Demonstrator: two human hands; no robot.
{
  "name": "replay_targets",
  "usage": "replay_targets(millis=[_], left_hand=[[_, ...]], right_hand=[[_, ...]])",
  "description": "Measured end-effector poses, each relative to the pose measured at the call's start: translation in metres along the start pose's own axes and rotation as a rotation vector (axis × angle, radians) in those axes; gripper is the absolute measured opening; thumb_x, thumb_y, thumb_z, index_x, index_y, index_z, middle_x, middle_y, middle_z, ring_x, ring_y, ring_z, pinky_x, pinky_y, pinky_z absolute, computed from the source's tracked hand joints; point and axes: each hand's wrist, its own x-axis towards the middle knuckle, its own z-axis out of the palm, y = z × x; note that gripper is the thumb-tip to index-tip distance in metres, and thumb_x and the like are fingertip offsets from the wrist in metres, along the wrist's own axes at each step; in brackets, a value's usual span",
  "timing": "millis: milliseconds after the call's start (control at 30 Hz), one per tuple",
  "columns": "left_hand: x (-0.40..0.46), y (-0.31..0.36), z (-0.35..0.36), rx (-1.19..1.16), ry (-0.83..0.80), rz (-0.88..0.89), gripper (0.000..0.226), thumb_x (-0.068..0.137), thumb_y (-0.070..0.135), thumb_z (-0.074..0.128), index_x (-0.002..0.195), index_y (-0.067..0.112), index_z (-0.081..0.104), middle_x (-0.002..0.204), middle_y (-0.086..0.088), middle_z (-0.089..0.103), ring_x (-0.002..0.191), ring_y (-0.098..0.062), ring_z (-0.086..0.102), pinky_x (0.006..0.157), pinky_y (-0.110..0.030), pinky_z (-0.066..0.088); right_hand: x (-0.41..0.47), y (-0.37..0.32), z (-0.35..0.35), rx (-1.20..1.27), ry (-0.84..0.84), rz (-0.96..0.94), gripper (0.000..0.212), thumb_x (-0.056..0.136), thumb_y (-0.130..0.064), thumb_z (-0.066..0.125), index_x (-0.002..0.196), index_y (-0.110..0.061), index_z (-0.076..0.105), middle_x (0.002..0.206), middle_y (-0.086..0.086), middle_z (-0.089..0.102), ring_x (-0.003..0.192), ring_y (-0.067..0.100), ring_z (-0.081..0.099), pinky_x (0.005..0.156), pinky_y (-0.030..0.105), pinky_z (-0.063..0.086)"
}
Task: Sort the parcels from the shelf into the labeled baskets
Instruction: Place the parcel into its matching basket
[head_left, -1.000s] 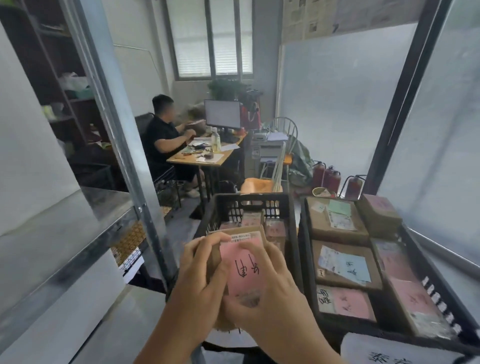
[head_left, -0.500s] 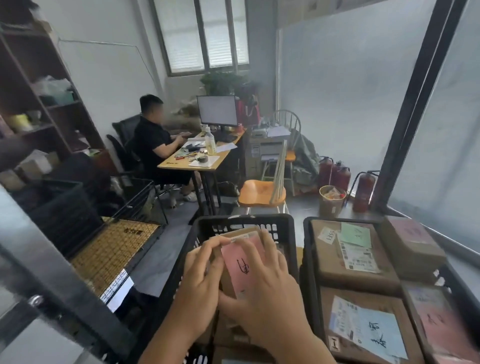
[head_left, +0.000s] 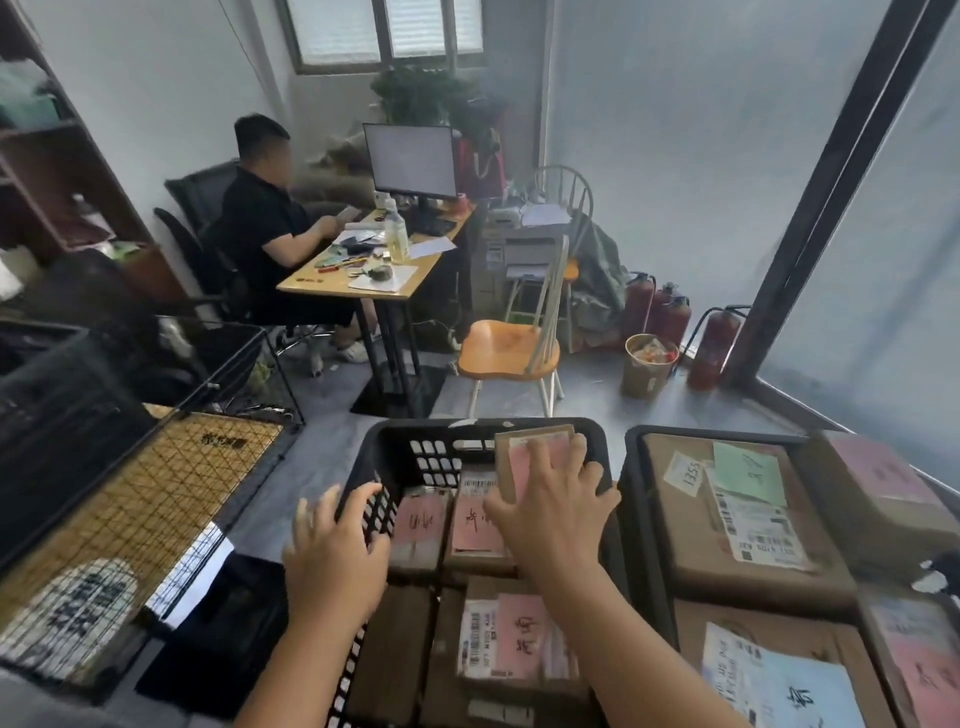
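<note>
Since 0.5 s ago the left hand has let go of the small brown cardboard parcel w/ pink label and dropped back to the near-left rim of the black plastic basket; the right hand alone now carries the parcel further in, toward the basket's far wall. View has also tipped down, so more of the basket contents show.

Nearest: both bare forearms reach in from the bottom edge. Left hand's fingers are spread and relaxed, holding nothing, tips over the perforated left wall. Right hand grips the parcel from above, fingers curled over its top edge, thumb on the near-left side. Parcel stands tilted on edge at the far right of the basket, above the brown parcels w/ pink labels lying flat inside.

Just beside, to the right: a second black basket packed w/ larger cardboard boxes, one w/ a green note and a shipping label. Left: a black wire cage over a yellow mat.

Further back: orange wooden chair, red fire extinguishers, a bin of rubbish. Far: a seated person in black at a wooden bench w/ a monitor.
</note>
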Motion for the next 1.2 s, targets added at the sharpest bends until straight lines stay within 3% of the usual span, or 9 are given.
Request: replay_targets(millis=[100, 200, 300, 467, 667, 800, 933, 1067, 1200], left_hand=[[0.0, -0.009, 0.02, 0.091, -0.044, -0.046, 0.057, 0.098, 0.036, 0.061, 0.151, 0.044, 0.043, 0.169, -0.003, 0.027, 0.158, -0.034, 0.016, 0.119, -0.056, 0.037], [-0.005, -0.016, 0.031, 0.138, -0.001, -0.035, 0.053, 0.093, 0.033, 0.07, 0.143, 0.044, 0.057, 0.165, -0.008, 0.035, 0.151, -0.031, 0.033, 0.108, -0.049, 0.05], [-0.008, -0.015, 0.032, 0.105, 0.03, -0.028, 0.051, 0.092, 0.031, 0.072, 0.14, 0.044, 0.061, 0.164, -0.009, 0.036, 0.15, -0.03, 0.038, 0.101, -0.047, 0.055], [-0.009, -0.012, 0.027, 0.096, 0.018, -0.029, 0.048, 0.093, 0.036, 0.071, 0.138, 0.048, 0.061, 0.165, -0.009, 0.034, 0.147, -0.026, 0.042, 0.095, -0.039, 0.059], [-0.01, -0.011, 0.026, 0.069, 0.027, -0.021, 0.043, 0.093, 0.038, 0.07, 0.134, 0.048, 0.063, 0.165, -0.009, 0.033, 0.144, -0.026, 0.044, 0.1, -0.041, 0.057], [-0.009, -0.014, 0.029, 0.067, 0.024, -0.019, 0.044, 0.093, 0.039, 0.068, 0.135, 0.05, 0.062, 0.166, -0.009, 0.031, 0.144, -0.026, 0.044, 0.101, -0.042, 0.057], [-0.01, -0.016, 0.03, 0.054, 0.037, -0.004, 0.041, 0.093, 0.037, 0.068, 0.132, 0.048, 0.065, 0.165, -0.01, 0.034, 0.143, -0.027, 0.046, 0.102, -0.042, 0.056], [-0.01, -0.018, 0.031, 0.058, 0.033, 0.006, 0.04, 0.094, 0.038, 0.065, 0.133, 0.047, 0.063, 0.165, -0.01, 0.032, 0.143, -0.026, 0.045, 0.103, -0.041, 0.054], [-0.009, -0.02, 0.032, 0.028, 0.03, 0.013, 0.046, 0.094, 0.04, 0.063, 0.139, 0.047, 0.059, 0.166, -0.01, 0.031, 0.146, -0.027, 0.041, 0.11, -0.044, 0.048]], right_hand=[[0.013, -0.005, 0.019, -0.076, 0.013, 0.042, 0.084, 0.083, -0.078, 0.054, 0.149, -0.028, 0.038, 0.167, 0.024, 0.021, 0.138, 0.045, 0.041, 0.108, 0.058, 0.034], [0.021, -0.006, 0.035, -0.081, 0.051, 0.069, 0.075, 0.087, -0.068, 0.054, 0.147, -0.023, 0.046, 0.164, 0.027, 0.029, 0.143, 0.044, 0.038, 0.116, 0.053, 0.029], [0.022, -0.004, 0.045, -0.053, 0.092, 0.081, 0.069, 0.09, -0.062, 0.052, 0.144, -0.019, 0.051, 0.16, 0.026, 0.035, 0.145, 0.043, 0.035, 0.12, 0.052, 0.029], [0.024, -0.002, 0.043, -0.114, 0.115, 0.071, 0.06, 0.09, -0.059, 0.053, 0.133, -0.016, 0.059, 0.154, 0.019, 0.041, 0.139, 0.04, 0.04, 0.114, 0.051, 0.039], [0.026, -0.006, 0.043, -0.115, 0.137, 0.018, 0.04, 0.091, -0.048, 0.057, 0.125, -0.026, 0.06, 0.151, 0.015, 0.046, 0.137, 0.037, 0.042, 0.107, 0.052, 0.042], [0.031, -0.007, 0.044, -0.147, 0.072, -0.061, 0.056, 0.092, -0.047, 0.058, 0.143, -0.028, 0.05, 0.16, 0.016, 0.038, 0.147, 0.041, 0.032, 0.116, 0.056, 0.036], [0.033, -0.007, 0.048, -0.085, -0.102, -0.052, 0.097, 0.09, -0.052, 0.066, 0.165, -0.031, 0.01, 0.175, 0.014, 0.003, 0.159, 0.047, -0.004, 0.127, 0.064, 0.005], [0.034, -0.006, 0.054, -0.078, -0.122, -0.039, 0.097, 0.094, -0.036, 0.059, 0.166, -0.03, -0.005, 0.175, 0.014, -0.011, 0.159, 0.043, -0.015, 0.128, 0.063, 0.0], [0.03, -0.01, 0.053, -0.094, -0.128, -0.036, 0.098, 0.096, -0.042, 0.058, 0.166, -0.028, -0.008, 0.174, 0.016, -0.012, 0.159, 0.042, -0.016, 0.129, 0.061, 0.0]])
